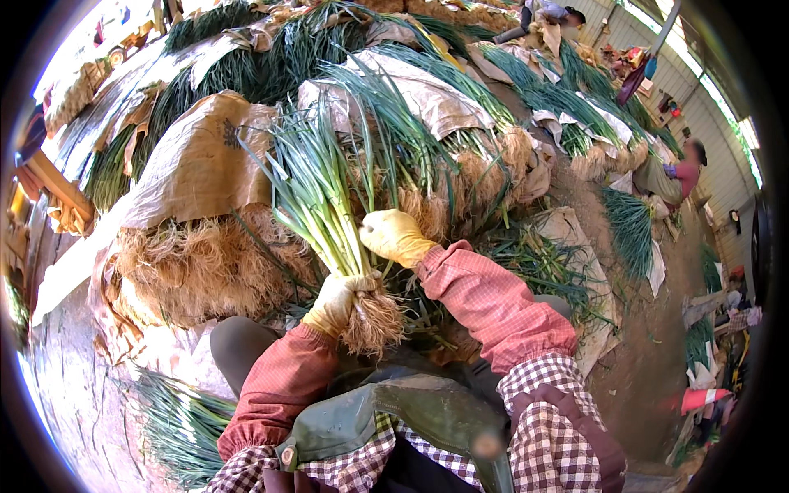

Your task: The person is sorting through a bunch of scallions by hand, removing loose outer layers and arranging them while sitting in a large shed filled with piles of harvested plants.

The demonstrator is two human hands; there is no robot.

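Note:
A bunch of green onions (325, 197) stands tilted in front of me, pale stalks low and green leaves fanning up and away. My left hand (333, 306), in a yellowish glove, is wrapped round its base just above the hanging roots (371, 322). Against the right side of the stalks, my gloved right hand (396, 236) is closed with curled fingers; whatever it may pinch is hidden. Loose green leaves (534, 263) lie to the right of my hands. Beside my left leg rests another pile of green onions (185, 427).
Beyond the bunch, a large root-ended stack (205, 255) sits under a tan sack (201, 164). More green onions (411, 156) are heaped behind. A co-worker (678, 177) sits at the right, another person (546, 16) bends at the far back. An orange cone (703, 400) lies at lower right.

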